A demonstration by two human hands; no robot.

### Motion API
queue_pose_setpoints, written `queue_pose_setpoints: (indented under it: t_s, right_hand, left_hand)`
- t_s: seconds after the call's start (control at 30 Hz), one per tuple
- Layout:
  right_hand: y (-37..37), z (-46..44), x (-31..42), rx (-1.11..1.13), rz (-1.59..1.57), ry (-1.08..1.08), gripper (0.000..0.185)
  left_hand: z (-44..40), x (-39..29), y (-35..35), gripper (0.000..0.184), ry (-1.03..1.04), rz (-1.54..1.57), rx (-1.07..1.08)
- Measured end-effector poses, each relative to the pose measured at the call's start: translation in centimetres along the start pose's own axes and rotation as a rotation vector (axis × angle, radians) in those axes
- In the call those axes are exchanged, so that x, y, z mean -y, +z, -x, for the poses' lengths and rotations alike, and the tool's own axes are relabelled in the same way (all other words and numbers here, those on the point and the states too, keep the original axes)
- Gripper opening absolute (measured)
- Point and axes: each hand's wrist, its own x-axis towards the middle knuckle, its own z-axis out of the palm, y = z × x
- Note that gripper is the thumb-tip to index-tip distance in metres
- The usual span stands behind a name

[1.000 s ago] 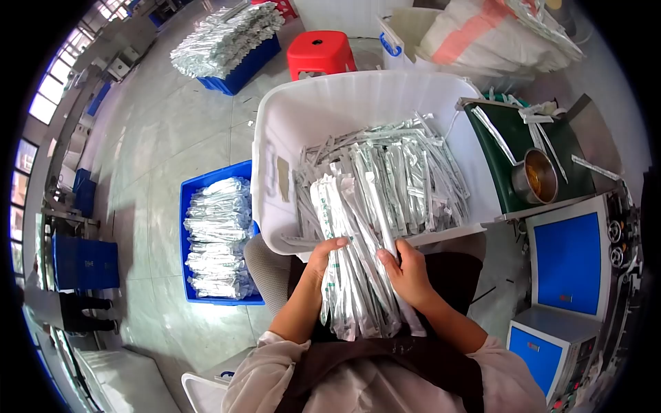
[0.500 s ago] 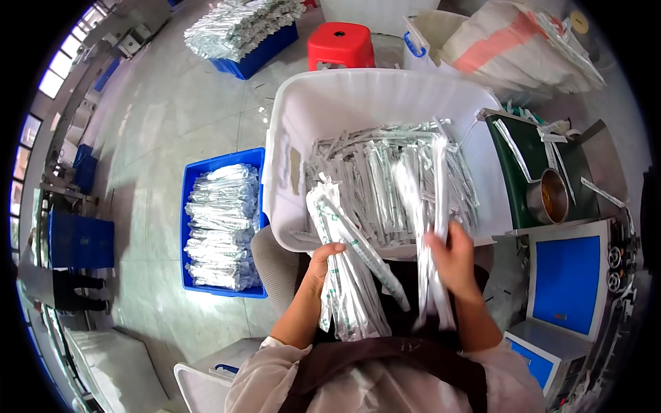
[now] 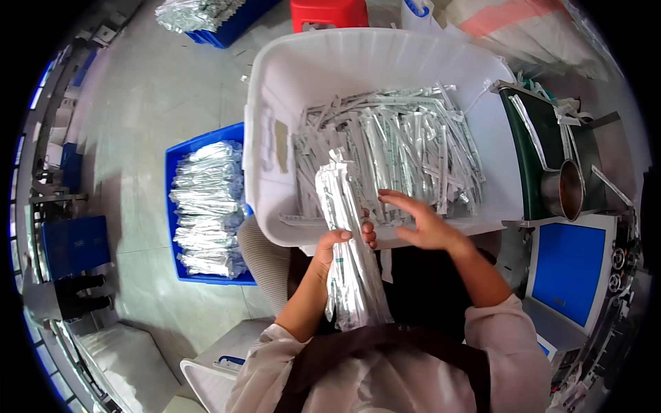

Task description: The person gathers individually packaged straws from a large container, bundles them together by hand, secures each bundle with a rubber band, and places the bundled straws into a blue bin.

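Note:
My left hand (image 3: 337,246) is wrapped round a bundle of long thin plastic-wrapped packets (image 3: 350,275), white and silvery with green print. The bundle stands nearly upright in front of my apron, its top over the near rim of a large white tub (image 3: 258,138). To the right of it, my right hand (image 3: 425,224) hovers over that rim with fingers apart and nothing in them. Many loose packets (image 3: 392,148) of the same sort lie in the tub. What is inside the wrappers I cannot make out.
On the floor at left stands a blue crate (image 3: 172,227) piled with packets. A red stool (image 3: 330,12) and another blue crate (image 3: 227,27) are behind. At right, a metal bowl (image 3: 568,189) sits by a green surface (image 3: 527,165). A person's legs (image 3: 79,296) show far left.
My right hand has let go of its packets and moved up and left, now open. The left hand's bundle is gathered tighter and more upright. The view has tilted down.

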Motion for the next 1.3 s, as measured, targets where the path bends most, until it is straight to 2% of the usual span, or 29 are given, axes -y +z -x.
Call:
queue_pose_setpoints:
  t_s: [0.03, 0.1, 0.13, 0.17, 0.2, 0.23, 0.27, 0.3, 0.37, 0.4, 0.43, 0.5, 0.53, 0.57, 0.73, 0.8, 0.83, 0.87, 0.9, 0.93, 0.97, 1.0, 1.03, 1.07, 1.1, 1.17, 1.2, 1.23, 1.3]
  right_hand:
    - [0.7, 0.4, 0.7, -0.128, -0.222, 0.108, 0.065]
    - [-0.2, -1.0, 1.9, -0.452, -0.643, 0.064, 0.073]
    - [-1.6, -2.1, 3.7, -0.5, -0.381, -0.003, 0.076]
    - [-3.2, -3.6, 5.1, -0.547, -0.112, -0.07, 0.079]
    - [-4.1, -5.1, 5.5, -0.514, 0.103, -0.179, 0.078]
    - [-4.7, -6.0, 5.6, -0.439, 0.415, -0.183, 0.061]
    - [-5.5, -6.4, 5.2, -0.266, 0.302, -0.121, 0.051]
    - [-6.2, -6.5, 5.1, -0.092, 0.19, -0.062, 0.041]
    - [-6.0, -5.7, 6.5, 0.155, -0.035, 0.109, 0.03]
    - [-5.3, -4.9, 6.8, 0.175, -0.15, 0.013, 0.03]
    - [-4.5, -4.3, 7.1, 0.17, -0.144, 0.006, 0.03]
    - [-3.2, -3.3, 7.7, 0.067, -0.376, -0.206, 0.031]
    - [-2.8, -3.0, 7.5, -0.008, -0.281, -0.157, 0.03]
    - [-2.6, -2.5, 7.3, -0.106, -0.18, -0.091, 0.03]
    - [-5.0, 0.8, 8.7, -0.248, 0.188, 0.034, 0.032]
    - [-5.0, 0.8, 5.7, -0.537, -0.261, -0.237, 0.039]
    - [-4.6, 2.6, 7.0, -0.597, -0.664, -0.25, 0.044]
    - [-4.0, 5.2, 8.1, -0.615, -1.07, -0.256, 0.05]
    - [-1.8, 6.7, 7.9, -0.432, -1.031, -0.193, 0.057]
    - [0.6, 8.2, 7.7, -0.243, -0.962, -0.136, 0.064]
    - [3.0, 9.8, 7.6, -0.06, -0.874, -0.093, 0.071]
    - [5.0, 11.4, 6.8, 0.049, -0.919, 0.029, 0.083]
    - [6.0, 12.5, 7.8, 0.118, -1.064, 0.148, 0.074]
    - [6.2, 13.0, 9.4, 0.03, -1.1, 0.255, 0.066]
    - [7.2, 13.7, 8.1, -0.012, -1.043, 0.219, 0.064]
    - [5.3, 14.7, 8.3, -0.048, -0.625, 0.257, 0.054]
    - [3.3, 15.4, 8.6, -0.035, -0.405, 0.291, 0.048]
    - [-0.9, 15.8, 9.1, -0.193, -0.26, 0.167, 0.032]
    - [-9.0, 17.0, 6.3, -0.859, 0.008, 0.118, 0.018]
  left_hand:
    - [-0.2, -0.1, 0.2, 0.057, -0.024, -0.017, -0.009]
    - [-0.9, 0.4, 0.3, 0.052, -0.117, -0.085, -0.073]
    - [-1.0, 0.4, 1.3, 0.046, -0.173, -0.289, -0.167]
    - [-1.2, 0.5, 3.1, 0.043, -0.225, -0.394, -0.151]
    - [-1.5, 0.8, 4.8, 0.043, -0.248, -0.503, -0.081]
    - [-1.7, 1.1, 6.0, 0.043, -0.269, -0.61, -0.008]
    - [-1.7, 1.0, 5.9, 0.044, -0.232, -0.715, 0.03]
    - [-1.4, 0.8, 5.8, 0.055, -0.25, -0.744, 0.082]
    - [0.1, 1.6, 5.7, 0.07, -0.256, -0.368, 0.264]
    - [0.5, 2.1, 5.6, 0.085, -0.341, -0.25, 0.215]
    - [0.7, 2.7, 5.0, 0.085, -0.339, -0.259, 0.221]
    - [0.6, 4.0, 3.9, 0.092, -0.322, -0.13, 0.325]
    - [0.8, 3.8, 4.6, 0.096, -0.322, -0.265, 0.231]
    - [0.3, 3.6, 4.8, 0.077, -0.345, -0.231, 0.306]
    - [-1.0, 4.4, 9.0, 0.053, -0.334, -0.604, 0.208]
    - [-1.0, 4.9, 10.9, 0.049, -0.273, -0.772, 0.152]
    - [-1.2, 5.1, 11.8, 0.049, -0.262, -0.783, 0.163]
    - [-1.3, 5.2, 12.7, 0.047, -0.083, -0.738, 0.296]
    - [-1.3, 5.1, 13.5, 0.046, 0.119, -0.688, 0.424]
    - [-1.2, 4.7, 14.6, 0.044, 0.269, -0.711, 0.405]
    - [-0.7, 3.7, 13.9, 0.042, 0.263, -0.864, 0.222]
    - [-0.6, 3.5, 13.2, 0.041, 0.203, -0.867, 0.172]
    - [-0.6, 3.9, 12.6, 0.04, 0.141, -0.861, 0.121]
    - [-0.3, 4.4, 12.1, 0.039, 0.157, -0.88, 0.165]
    - [-0.1, 5.1, 11.6, 0.037, 0.155, -0.908, 0.207]
    - [0.6, 6.5, 11.9, 0.038, 0.083, -0.601, 0.291]
    - [0.5, 6.5, 11.9, 0.039, 0.091, -0.646, 0.256]
    - [0.6, 6.4, 11.9, 0.04, 0.094, -0.684, 0.217]
    - [0.1, 6.0, 10.8, 0.042, 0.067, -0.717, 0.189]
